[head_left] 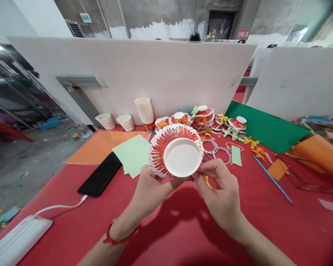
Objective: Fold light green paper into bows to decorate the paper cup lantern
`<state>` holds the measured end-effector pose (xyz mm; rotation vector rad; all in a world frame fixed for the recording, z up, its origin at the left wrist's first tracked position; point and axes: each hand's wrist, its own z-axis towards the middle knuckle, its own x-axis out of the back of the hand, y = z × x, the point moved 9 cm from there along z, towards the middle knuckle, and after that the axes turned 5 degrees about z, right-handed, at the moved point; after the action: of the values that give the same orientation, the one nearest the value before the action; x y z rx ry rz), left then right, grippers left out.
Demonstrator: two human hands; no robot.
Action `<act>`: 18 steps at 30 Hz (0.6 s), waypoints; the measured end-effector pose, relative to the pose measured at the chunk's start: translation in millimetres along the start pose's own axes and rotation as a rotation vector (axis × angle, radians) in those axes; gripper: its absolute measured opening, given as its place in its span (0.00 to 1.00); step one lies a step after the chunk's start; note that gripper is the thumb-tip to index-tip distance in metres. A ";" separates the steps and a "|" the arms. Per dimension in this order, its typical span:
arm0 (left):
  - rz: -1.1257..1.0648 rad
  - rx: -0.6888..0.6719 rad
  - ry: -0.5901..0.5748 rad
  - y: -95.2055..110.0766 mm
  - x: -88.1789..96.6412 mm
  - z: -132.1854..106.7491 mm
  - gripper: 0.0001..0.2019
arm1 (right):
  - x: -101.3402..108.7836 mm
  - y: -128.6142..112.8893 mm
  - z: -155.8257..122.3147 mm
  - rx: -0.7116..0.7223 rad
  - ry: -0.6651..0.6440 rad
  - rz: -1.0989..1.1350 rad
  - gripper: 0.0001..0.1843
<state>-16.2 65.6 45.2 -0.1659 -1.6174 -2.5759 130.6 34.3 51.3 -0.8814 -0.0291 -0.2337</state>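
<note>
Between both hands I hold a paper cup (182,157) up over the red table, its round white base turned toward me. Its red printed side is cut into strips that fan out and fold into a pleated ring round the base. My left hand (152,190) is closed on the lower left of the ring, with the thumb along the underside. At the lower right, my right hand (219,192) pinches the edge between thumb and fingers. Just behind that hand, the yellow handle (208,182) of some tool shows in part; the rest is hidden.
Finished cut-cup pieces (204,116) with paper bows line the back by a white partition (166,70). Two loose cups (125,122) and a cup stack (144,111) stand left of them. A phone (101,175), green paper (134,153), wire rings (222,155) and a blue pencil (273,180) lie around.
</note>
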 end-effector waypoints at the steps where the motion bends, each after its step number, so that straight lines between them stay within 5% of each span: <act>1: 0.015 -0.004 0.002 -0.3 0.6 -0.3 0.07 | 0.0 -2.5 0.3 0.022 -0.005 -0.014 0.07; 8: 0.005 0.031 0.012 -3.5 -6.5 -0.9 0.06 | -7.0 1.6 -4.1 0.008 -0.067 -0.015 0.06; 13: -0.126 0.127 -0.023 -16.8 -10.0 -1.8 0.10 | 2.4 5.2 -1.4 -0.077 0.027 0.048 0.08; 18: -0.269 0.236 -0.085 -34.9 -16.4 -7.4 0.12 | -5.0 25.5 0.6 -0.353 -0.011 0.483 0.09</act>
<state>-5.1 74.4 8.5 -0.0415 -2.0896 -2.5612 131.2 51.4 31.7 -1.2106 0.2189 0.2261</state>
